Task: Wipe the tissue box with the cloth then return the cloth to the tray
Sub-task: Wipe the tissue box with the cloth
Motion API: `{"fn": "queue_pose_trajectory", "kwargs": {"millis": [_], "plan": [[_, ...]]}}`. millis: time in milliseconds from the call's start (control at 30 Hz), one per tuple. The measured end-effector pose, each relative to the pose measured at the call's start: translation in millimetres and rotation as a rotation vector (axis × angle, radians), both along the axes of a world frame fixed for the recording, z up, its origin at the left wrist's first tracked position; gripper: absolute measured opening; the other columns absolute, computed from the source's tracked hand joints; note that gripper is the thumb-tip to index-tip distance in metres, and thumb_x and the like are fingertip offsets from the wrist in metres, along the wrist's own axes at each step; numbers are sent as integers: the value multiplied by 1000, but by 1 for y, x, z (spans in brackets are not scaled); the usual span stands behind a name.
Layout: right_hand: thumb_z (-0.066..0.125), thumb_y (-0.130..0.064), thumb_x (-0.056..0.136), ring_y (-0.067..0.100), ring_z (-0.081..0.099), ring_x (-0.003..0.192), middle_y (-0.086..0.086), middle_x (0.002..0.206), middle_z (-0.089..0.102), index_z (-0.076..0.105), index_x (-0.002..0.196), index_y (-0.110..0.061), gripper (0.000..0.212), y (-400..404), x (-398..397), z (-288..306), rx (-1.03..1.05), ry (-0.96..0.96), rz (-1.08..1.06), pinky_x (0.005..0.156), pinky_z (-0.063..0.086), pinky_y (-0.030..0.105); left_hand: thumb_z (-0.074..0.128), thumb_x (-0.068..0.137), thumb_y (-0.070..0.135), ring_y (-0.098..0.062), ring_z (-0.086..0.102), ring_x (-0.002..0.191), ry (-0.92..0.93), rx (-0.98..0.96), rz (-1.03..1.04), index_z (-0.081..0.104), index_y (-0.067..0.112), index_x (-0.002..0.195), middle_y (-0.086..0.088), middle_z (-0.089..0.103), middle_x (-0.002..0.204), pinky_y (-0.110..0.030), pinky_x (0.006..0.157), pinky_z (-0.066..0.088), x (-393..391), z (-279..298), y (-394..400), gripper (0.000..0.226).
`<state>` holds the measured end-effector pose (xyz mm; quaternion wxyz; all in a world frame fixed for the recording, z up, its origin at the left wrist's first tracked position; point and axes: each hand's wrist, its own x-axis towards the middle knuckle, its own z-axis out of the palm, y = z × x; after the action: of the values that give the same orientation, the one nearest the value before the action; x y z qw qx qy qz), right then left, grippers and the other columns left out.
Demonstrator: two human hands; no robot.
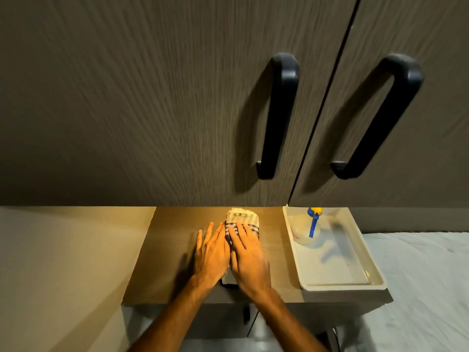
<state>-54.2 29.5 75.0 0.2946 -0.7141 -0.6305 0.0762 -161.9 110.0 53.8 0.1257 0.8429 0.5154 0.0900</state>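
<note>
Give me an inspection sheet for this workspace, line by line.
Surface: brown wood-grain tabletop.
Job's things: pale tissue box under a blue-checked cloth; white rectangular plastic tray at right.
Clutter: clear spray bottle with blue-yellow nozzle lying in the tray.
Grippers: left hand flat beside the box; right hand pressing the cloth.
Cables: nothing seen.
Surroundings: dark cabinet doors with black handles; white sheet.

Table (172,262): matt wood-grain laminate. Cloth (232,233): woven checked fabric. Tissue box (241,217): pale, striped, soft-looking cover. Tray (355,250): smooth white plastic, slight sheen. Spray bottle (303,229): translucent plastic. Cabinet doors (152,97): matt grained wood; handles (279,115): matt black.
</note>
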Motion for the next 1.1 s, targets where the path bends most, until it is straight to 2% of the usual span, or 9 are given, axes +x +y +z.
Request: {"fn": "queue_pose_trajectory", "kwargs": {"millis": [200, 333, 400, 500, 600, 700, 800, 900, 1100], "plan": [[36, -33, 106, 23, 11, 157, 3, 169, 15, 19, 159, -16, 58, 17, 17, 15, -164, 284, -111, 128, 16, 39, 26, 102, 41, -25, 10, 154, 39, -15, 34, 12, 27, 156, 0, 20, 165, -52, 124, 3, 3, 1, 1, 57], [45, -28, 101, 27, 18, 155, 6, 165, 27, 34, 155, -16, 56, -31, -11, -7, -44, 27, -61, 124, 27, 49, 44, 96, 48, -26, 8, 154, 13, -42, 28, 14, 25, 156, 1, 21, 165, -53, 125, 3, 0, 1, -3, 70], [54, -32, 99, 23, 21, 153, -2, 163, 29, 35, 154, -23, 59, -36, -15, -7, -21, 19, -6, 123, 28, 45, 45, 97, 43, -25, 8, 154, -26, -46, 42, 18, 24, 155, 1, 23, 164, -51, 125, 1, -1, 2, -4, 67], [39, -39, 105, 15, 9, 156, -9, 167, 16, 22, 157, -30, 56, -6, 8, 9, -112, -20, 64, 127, 22, 36, 33, 102, 36, -24, 7, 154, -2, -54, 40, 17, 23, 155, 0, 21, 165, -50, 126, 2, 1, 4, -2, 57], [38, -48, 104, 15, 39, 145, -3, 160, 39, 36, 153, -30, 52, 23, 28, 24, -260, 432, -153, 114, 40, 30, 26, 104, 35, -24, 7, 154, 19, -51, 46, 14, 25, 155, 0, 18, 165, -49, 126, 2, 6, 7, -3, 54], [50, -56, 97, 20, 66, 94, 6, 106, 74, 71, 120, -16, 51, 42, 44, 32, -252, 1105, -555, 80, 50, 33, 21, 104, 39, -23, 10, 154, -13, -68, 82, 17, 29, 155, 2, 20, 165, -49, 126, 1, 6, 14, -4, 52], [41, -34, 106, 28, 61, 114, 16, 133, 64, 58, 135, -8, 43, 35, 65, 22, -244, 1186, -640, 99, 49, 39, 19, 104, 42, -24, 6, 154, 59, -65, 83, 16, 30, 155, 1, 15, 166, -50, 125, -3, 5, 22, -4, 53], [37, -40, 106, 34, 55, 129, 13, 144, 56, 50, 144, -13, 48, 7, 76, 4, -198, 1333, -684, 109, 45, 46, 24, 104, 39, -26, 6, 154, 92, -9, 85, 20, 28, 155, -3, 16, 166, -51, 125, -2, 15, 33, -1, 52], [42, -38, 104, 29, 64, 111, 15, 125, 66, 60, 129, -14, 39, -35, 48, -27, -195, 1309, -580, 104, 52, 47, 23, 104, 37, -24, 13, 153, 41, -82, 57, 28, 25, 152, -3, 30, 162, -52, 125, 5, 60, 34, -1, 50]]}}
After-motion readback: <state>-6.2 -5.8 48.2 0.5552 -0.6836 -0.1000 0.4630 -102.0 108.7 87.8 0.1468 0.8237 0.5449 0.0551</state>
